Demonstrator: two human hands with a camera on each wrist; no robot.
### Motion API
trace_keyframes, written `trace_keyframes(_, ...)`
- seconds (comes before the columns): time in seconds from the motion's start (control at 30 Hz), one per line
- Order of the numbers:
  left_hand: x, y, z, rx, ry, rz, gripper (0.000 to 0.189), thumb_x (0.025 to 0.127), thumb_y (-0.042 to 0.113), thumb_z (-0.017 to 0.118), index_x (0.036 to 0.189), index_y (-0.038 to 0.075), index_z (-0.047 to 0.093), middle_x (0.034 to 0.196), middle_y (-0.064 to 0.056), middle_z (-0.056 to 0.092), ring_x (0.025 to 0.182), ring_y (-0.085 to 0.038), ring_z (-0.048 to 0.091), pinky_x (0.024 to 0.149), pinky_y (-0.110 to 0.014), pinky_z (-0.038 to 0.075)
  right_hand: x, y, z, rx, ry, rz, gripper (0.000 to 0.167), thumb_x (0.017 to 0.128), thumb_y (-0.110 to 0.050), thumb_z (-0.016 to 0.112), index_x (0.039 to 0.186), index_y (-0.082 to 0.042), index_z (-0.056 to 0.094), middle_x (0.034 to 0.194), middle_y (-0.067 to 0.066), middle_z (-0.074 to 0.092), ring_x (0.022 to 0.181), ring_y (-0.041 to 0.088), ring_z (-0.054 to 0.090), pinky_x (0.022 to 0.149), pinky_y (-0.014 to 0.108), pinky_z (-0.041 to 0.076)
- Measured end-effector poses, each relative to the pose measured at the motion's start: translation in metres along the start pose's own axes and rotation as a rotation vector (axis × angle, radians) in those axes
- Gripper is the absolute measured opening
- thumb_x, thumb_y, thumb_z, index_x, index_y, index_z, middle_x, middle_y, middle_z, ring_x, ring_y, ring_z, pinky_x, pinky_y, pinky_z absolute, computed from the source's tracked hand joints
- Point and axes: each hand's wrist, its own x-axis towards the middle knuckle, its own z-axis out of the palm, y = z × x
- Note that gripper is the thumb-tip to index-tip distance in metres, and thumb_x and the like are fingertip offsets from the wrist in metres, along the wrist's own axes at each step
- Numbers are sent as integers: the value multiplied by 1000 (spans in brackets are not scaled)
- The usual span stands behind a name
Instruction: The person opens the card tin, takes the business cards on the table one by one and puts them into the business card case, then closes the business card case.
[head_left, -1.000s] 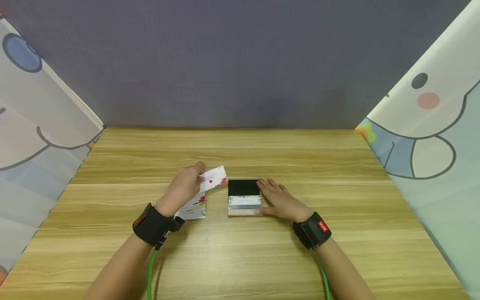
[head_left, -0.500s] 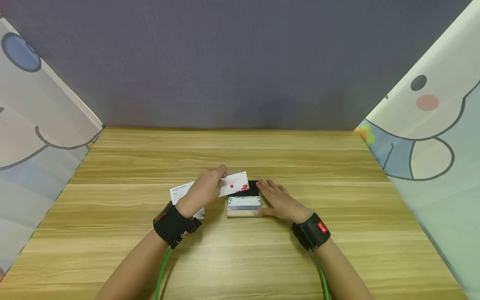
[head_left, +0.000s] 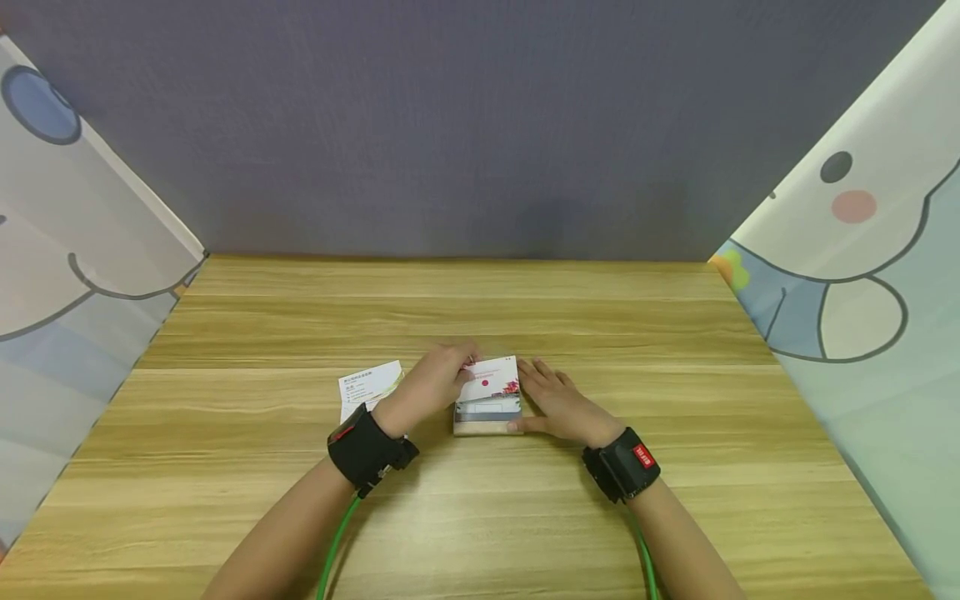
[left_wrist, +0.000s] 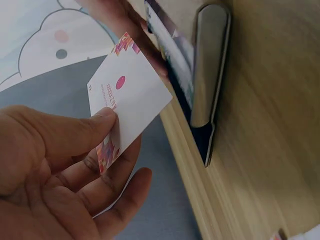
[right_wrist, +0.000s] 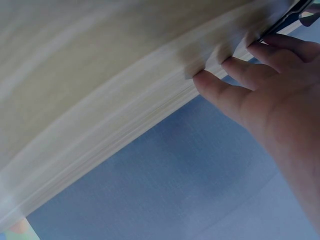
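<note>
Shift since the last look: the white business card (head_left: 489, 379) has travelled right and now lies over the far part of the card case (head_left: 487, 427); the left hand (head_left: 431, 385) came along with it, while the right hand (head_left: 562, 404) and the case stayed about where they were.
Held card: white, red dot, red-and-pink flower pattern at the corners; slightly tilted against the case. I cannot tell whether the two touch.
Left fingers: clamped on the card, thumb on its printed face, fingers behind, as my left wrist view shows.
Card case: on the table near its middle, metal lip (left_wrist: 212, 65) on the near side, dark interior, a leaf-patterned card (head_left: 487, 408) inside behind the lip.
Right fingers: fairly straight, a little apart, laid along the case's right side; thumb at the near right corner by the lip.
Loose card: another business card (head_left: 367, 387), with print and a green-yellow curve, left of the case; the left wrist hides part of it from me.
Wrists: black wristband (head_left: 367, 447) on the left, its twin (head_left: 622, 465) on the right, each trailing a green cable.
Surround: wood-grain table (head_left: 525, 517), grey-blue panel (head_left: 465, 125) behind, cartoon-printed sheets (head_left: 866, 317) at both sides.
</note>
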Motion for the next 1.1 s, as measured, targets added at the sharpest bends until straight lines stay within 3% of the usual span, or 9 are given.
trace_keyframes(0.47,1,2,9,54,-88,-32,15,92,-8,68,103,1,67,100,-14,71,84,-22,63,72,-36,53,-1,0,0,-2,5,-7,88,95,-41,70,157,6,28,165,24,20,152,47,12,117,66,16)
trace_keyframes(0.7,0,0,12,67,-100,-3,15,91,-8,69,104,-1,70,99,-14,71,88,-24,66,75,-37,55,-1,0,0,-9,10,-13,88,96,-41,70,156,8,28,165,24,20,152,47,13,118,66,16)
trace_keyframes(0.93,-1,-1,14,71,-143,-38,17,92,-4,71,109,-2,71,100,-14,63,91,-27,63,81,-40,55,-1,0,0,-8,2,-3,88,96,-41,70,156,9,27,165,23,21,152,46,12,118,65,16)
trace_keyframes(1.1,-2,-2,14,86,-168,-7,16,91,-4,72,107,-2,73,100,-14,65,92,-27,64,83,-40,55,-1,0,0,-6,0,-6,89,96,-41,69,156,8,26,165,22,20,152,46,12,118,65,16)
